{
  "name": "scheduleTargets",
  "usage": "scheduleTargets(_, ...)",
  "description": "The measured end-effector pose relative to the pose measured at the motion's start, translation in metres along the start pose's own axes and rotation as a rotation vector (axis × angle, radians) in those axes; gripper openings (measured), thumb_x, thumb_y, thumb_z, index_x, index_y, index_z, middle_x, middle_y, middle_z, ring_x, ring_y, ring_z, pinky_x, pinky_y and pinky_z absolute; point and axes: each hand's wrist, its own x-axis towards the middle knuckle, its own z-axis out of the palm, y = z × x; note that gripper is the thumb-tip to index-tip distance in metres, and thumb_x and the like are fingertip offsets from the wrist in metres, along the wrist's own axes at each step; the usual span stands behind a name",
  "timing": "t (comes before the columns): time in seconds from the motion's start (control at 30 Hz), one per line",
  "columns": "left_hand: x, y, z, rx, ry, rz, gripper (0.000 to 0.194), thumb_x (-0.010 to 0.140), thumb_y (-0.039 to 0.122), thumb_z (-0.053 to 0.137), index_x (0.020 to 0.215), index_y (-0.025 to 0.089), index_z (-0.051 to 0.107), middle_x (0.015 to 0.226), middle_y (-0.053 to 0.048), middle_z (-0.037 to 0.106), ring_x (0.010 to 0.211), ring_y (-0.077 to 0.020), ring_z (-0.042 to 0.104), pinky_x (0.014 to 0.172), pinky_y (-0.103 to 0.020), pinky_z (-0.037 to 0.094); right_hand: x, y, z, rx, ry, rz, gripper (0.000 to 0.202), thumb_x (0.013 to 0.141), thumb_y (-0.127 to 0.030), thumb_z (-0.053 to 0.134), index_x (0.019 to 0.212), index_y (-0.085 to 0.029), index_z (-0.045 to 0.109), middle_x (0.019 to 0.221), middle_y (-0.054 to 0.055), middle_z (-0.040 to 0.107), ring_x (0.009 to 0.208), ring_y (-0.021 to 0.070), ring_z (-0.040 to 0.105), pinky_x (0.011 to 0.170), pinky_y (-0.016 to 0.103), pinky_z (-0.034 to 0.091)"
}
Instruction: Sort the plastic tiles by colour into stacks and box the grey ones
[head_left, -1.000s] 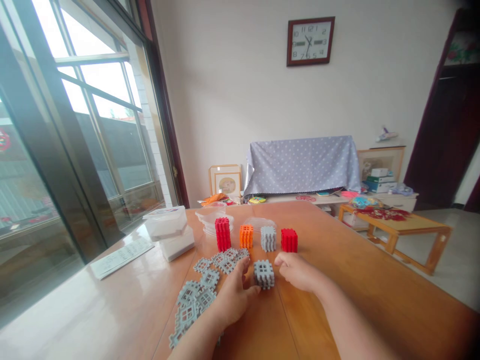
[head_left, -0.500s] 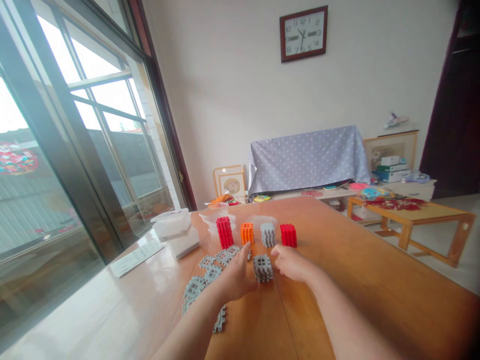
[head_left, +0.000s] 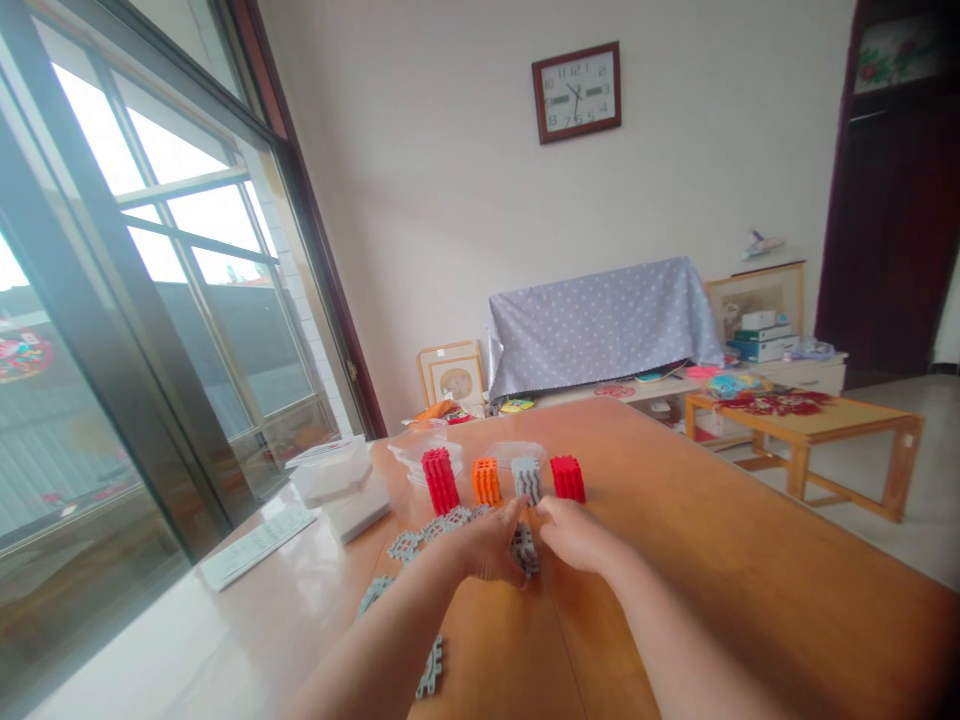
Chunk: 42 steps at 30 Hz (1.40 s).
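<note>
Pieces of gray plastic (head_left: 406, 546) lie beside the left hand (head_left: 491, 547), its thumb and fingers apart at the gray block (head_left: 528, 555) on the table (head_left: 690, 560); right of that, the right hand (head_left: 574, 533) curls its fingers, how tightly unclear.

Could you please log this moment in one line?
Left hand: at near gray stack, contact unclear; right hand: beside stack; farther: orange stack
</note>
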Motion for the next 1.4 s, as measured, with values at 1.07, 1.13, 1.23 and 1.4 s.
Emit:
scheduleTargets(1.07,-0.007,0.015,0.007,0.314,-0.066,-0.025,0.055,0.061,0.029,0.076,0.112,0.022,0.054,0.101,-0.002,0.065,0.083,-0.0182,0.06,0.064,-0.025,0.044,-0.023,-0.026,-0.009,-0.012,-0.295,-0.007,0.015,0.076,-0.021,0.061,0.061,-0.02,0.06,0.057,0.001,0.062,0.058,0.0174,0.061,0.059,0.027,0.04)
scheduleTargets(1.13,-0.007,0.018,0.005,0.347,-0.073,-0.035,0.048,0.062,0.03,0.076,0.105,0.022,0.055,0.1,-0.002,0.064,0.082,-0.0183,0.06,0.064,-0.026,0.044,-0.023,-0.026,-0.01,-0.011,-0.292,-0.011,0.016,0.076,-0.021,0.061,0.059,-0.02,0.059,0.056,0.001,0.06,0.057,0.0171,0.06,0.058,0.027,0.039)
scheduleTargets(1.23,-0.007,0.019,0.005,0.358,-0.075,-0.044,0.047,0.063,0.03,0.076,0.104,0.022,0.055,0.099,-0.002,0.064,0.083,-0.0189,0.06,0.065,-0.027,0.044,-0.022,-0.026,-0.011,-0.001,-0.297,0.006,0.021,0.077,-0.022,0.058,0.056,-0.02,0.056,0.053,0.001,0.059,0.051,0.0167,0.058,0.055,0.027,0.038)
scheduleTargets(1.4,-0.008,0.016,0.006,0.341,-0.048,-0.056,0.05,0.062,0.031,0.078,0.106,0.022,0.056,0.101,-0.002,0.065,0.085,-0.021,0.061,0.069,-0.029,0.045,-0.02,-0.028,-0.016,0.031,-0.156,-0.011,0.018,0.084,-0.025,0.053,0.068,-0.019,0.06,0.064,0.002,0.064,0.06,0.0152,0.057,0.058,0.025,0.035)
